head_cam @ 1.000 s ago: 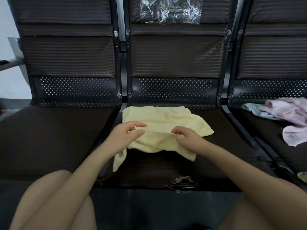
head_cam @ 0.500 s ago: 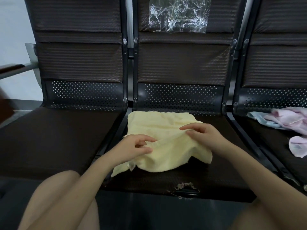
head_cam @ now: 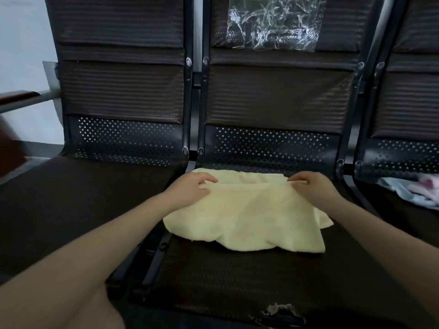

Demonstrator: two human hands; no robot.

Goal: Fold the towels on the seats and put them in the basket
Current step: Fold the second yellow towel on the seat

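Yellow towel (head_cam: 244, 217) lies on the middle seat (head_cam: 237, 281) of a row of dark seats, folded over on itself so that a top layer covers most of a lower one. The lower layer shows as a strip along the far edge and as a corner poking out on the right. The near edge of the towel is wavy and uneven and sits about halfway down the seat.

I see my left hand (head_cam: 190, 188) at the far left corner of the top layer, thumb and fingers curled and pinching the folded edge. My right hand (head_cam: 311, 184) does the same at the far right corner, fingers bent over the edge and pinching it. Between the two hands the edge runs nearly straight, just short of the perforated metal at the base of the backrest.

On the right seat (head_cam: 408, 222), well apart from the yellow towel, lies a loose heap of pink and pale blue towels (head_cam: 413, 188), partly cut off by the picture's edge. A crumpled clear plastic bag (head_cam: 273, 22) hangs against the upper backrest of the middle seat. At the near front lip of the middle seat the covering is torn (head_cam: 280, 309). The left seat (head_cam: 83, 198) is dark, with my left forearm reaching across its near corner.
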